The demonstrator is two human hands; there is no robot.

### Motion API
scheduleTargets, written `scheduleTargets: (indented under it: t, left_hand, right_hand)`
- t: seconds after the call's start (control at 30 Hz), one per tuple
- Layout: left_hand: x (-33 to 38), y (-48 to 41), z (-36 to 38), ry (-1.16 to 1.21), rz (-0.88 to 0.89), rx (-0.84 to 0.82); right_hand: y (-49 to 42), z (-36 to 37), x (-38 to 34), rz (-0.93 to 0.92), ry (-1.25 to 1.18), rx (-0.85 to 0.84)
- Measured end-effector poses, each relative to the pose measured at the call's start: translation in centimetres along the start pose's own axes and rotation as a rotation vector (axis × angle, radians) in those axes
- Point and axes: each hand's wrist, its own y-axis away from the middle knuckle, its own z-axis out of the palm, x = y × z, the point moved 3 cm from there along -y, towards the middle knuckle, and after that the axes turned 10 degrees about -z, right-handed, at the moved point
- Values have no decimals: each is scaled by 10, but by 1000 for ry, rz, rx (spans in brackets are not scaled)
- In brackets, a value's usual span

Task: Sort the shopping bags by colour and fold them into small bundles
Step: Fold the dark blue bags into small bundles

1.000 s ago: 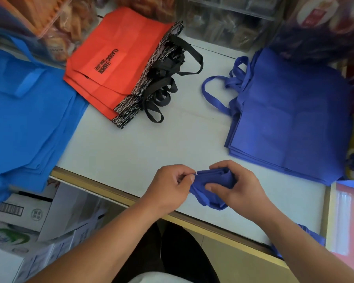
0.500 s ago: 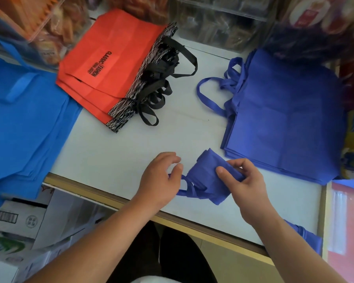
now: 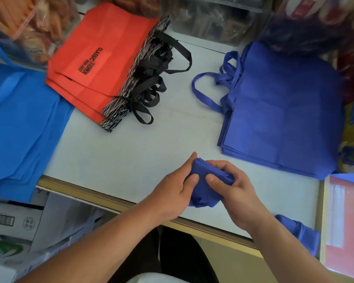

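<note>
A small bundle of a dark blue bag sits near the front edge of the white table. My left hand grips its left side with the thumb on top. My right hand grips its right side, fingers curled over it. A flat pile of dark blue bags lies at the right, handles to the left. A pile of red bags with black handles lies at the back. Light blue bags cover the table's left end.
Another dark blue bundle lies at the front right edge, beside a red and white packet. Clear snack packs and boxes line the back. Cardboard boxes stand below the table on the left.
The bag had loosened with my left hand briefly off it. Both hands now squeeze it together into a tighter bundle, nearer the front edge.
</note>
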Motion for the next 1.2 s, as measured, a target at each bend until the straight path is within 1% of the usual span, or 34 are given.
scheduleTargets:
  t: [0.07,0.17,0.3,0.33,0.4,0.43,0.47,0.5,0.57,0.63,0.67,0.7,0.73,0.8,0.87,0.93,0.97,1.03,1.07,1.13,1.2]
  left_hand:
    - [0,0,-2,5,7,-12]
    - [3,-6,-6,49,75,61]
    - [4,-17,-4,-35,147,117]
    - [2,-21,-4,-18,136,128]
    - [-5,-29,-3,79,51,128]
    - [-8,-33,-2,108,11,127]
    - [-12,-39,-1,106,-10,129]
    - [-15,-44,2,86,-16,128]
    - [-17,-50,8,46,-1,116]
    - [-15,-55,11,4,26,147]
    - [-15,-59,11,-30,33,170]
    - [-15,-62,11,-78,37,192]
    - [-15,-66,10,-135,38,209]
    - [-16,-69,9,-235,26,243]
    - [-17,-66,7,-262,43,306]
    - [-15,-48,-2,-301,178,435]
    - [-15,-35,-7,-359,273,458]
    - [-27,-9,-19,-537,445,400]
    - [-41,-1,-24,-638,482,342]
    - [-74,3,-32,-796,489,237]
    - [-96,1,-37,-823,466,177]
  right_hand:
    - [-4,-4,0,32,-31,-41]
    - [-12,-7,0,58,-56,-73]
    - [-24,-16,-4,23,118,-16]
    - [-26,-17,-3,23,146,1]
    - [-30,-16,1,15,213,28]
    - [-32,-14,6,-12,311,38]
    - [-34,-10,10,-58,459,51]
    - [-35,-5,15,-119,613,74]
    - [-36,1,29,-267,820,144]
    - [-38,3,40,-408,1101,239]
    - [-40,1,44,-450,1260,303]
    - [-42,-1,46,-473,1358,351]
    - [-44,-3,48,-477,1388,370]
    - [-51,-4,53,-480,1343,331]
    - [-53,-4,62,-570,1359,292]
    - [-51,-1,68,-710,1434,285]
    - [-48,0,70,-748,1479,281]
    - [-46,3,75,-752,1560,281]
    - [-45,3,76,-751,1575,281]
    - [-42,4,76,-795,1553,293]
    - [-32,6,78,-796,1519,264]
